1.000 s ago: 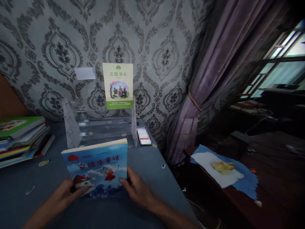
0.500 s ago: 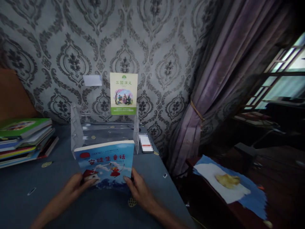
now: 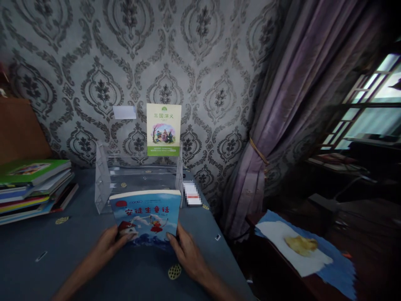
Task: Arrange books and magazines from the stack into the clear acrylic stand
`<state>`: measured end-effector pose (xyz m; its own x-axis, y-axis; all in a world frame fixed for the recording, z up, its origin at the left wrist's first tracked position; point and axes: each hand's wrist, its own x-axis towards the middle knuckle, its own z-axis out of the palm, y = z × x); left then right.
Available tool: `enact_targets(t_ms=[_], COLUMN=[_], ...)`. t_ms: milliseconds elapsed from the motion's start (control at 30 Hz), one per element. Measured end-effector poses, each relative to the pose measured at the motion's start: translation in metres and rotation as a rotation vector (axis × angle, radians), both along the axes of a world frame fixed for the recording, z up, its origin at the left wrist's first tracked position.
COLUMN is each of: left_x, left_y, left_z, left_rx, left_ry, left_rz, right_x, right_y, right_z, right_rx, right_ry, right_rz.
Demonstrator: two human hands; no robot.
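A blue paperback book (image 3: 147, 217) with red lettering is held up between my two hands, its cover facing me. My left hand (image 3: 109, 241) grips its lower left edge, thumb over the front. On the lower right edge, my right hand (image 3: 187, 246) is closed the same way; the fingers behind the book are hidden. Just beyond the book stands a clear plastic tiered rack (image 3: 102, 179). A cream and green book (image 3: 164, 130) stands upright at the rack's back right, against the wallpaper.
A stack of books (image 3: 36, 188) lies on the left of the blue-covered table (image 3: 84, 267), beside a brown panel (image 3: 23, 129). A blurred-out white packet (image 3: 191, 193) is right of the rack. Beyond the table's right edge are a purple curtain (image 3: 260, 138) and a blue cloth (image 3: 341, 271).
The blue book and both hands have shifted slightly right relative to the rack. The view has tilted a little, so the whole scene sits lower. Both hands keep their hold.
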<state>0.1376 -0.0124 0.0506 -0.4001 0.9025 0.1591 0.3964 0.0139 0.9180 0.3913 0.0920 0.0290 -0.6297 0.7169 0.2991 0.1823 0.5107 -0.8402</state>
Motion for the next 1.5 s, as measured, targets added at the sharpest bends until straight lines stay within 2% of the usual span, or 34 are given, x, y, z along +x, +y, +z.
enact_targets(t_ms=[100,233,433,633,733,1000,1133,1267,1400,1500], left_x=[-0.001,-0.005,-0.003,0.0,0.0,-0.001,0.002,0.006,0.01,0.013], left_y=[0.0,0.001,0.006,0.019,0.029,0.051,0.062,0.071,0.077,0.081], left_z=[-0.007,-0.009,0.005,0.014,0.01,-0.012,-0.014,-0.002,0.024,0.044], left_rx=[0.006,0.004,-0.008,0.077,0.107,0.134,0.131,0.124,0.083,0.13], left_ry=[-0.028,-0.007,0.026,0.031,0.09,0.204,0.324,0.392,0.473,0.491], left_rz=[0.031,0.042,0.006,0.06,0.079,0.139,0.155,0.143,0.173,0.163], right_x=[0.002,0.001,-0.006,-0.017,-0.022,-0.025,-0.025,-0.025,-0.025,-0.026], right_y=[-0.001,0.003,0.012,0.025,0.033,0.048,0.054,0.061,0.068,0.072], right_z=[0.006,0.007,0.003,0.009,0.01,0.003,0.005,0.015,0.029,0.038], right_rx=[0.025,0.127,0.172,0.242,0.286,0.33,0.335,0.334,0.339,0.336], right_ry=[-0.028,0.042,0.051,0.087,0.111,0.148,0.187,0.203,0.223,0.222], right_rz=[0.013,0.007,-0.006,0.008,-0.037,-0.119,-0.183,-0.24,-0.263,-0.29])
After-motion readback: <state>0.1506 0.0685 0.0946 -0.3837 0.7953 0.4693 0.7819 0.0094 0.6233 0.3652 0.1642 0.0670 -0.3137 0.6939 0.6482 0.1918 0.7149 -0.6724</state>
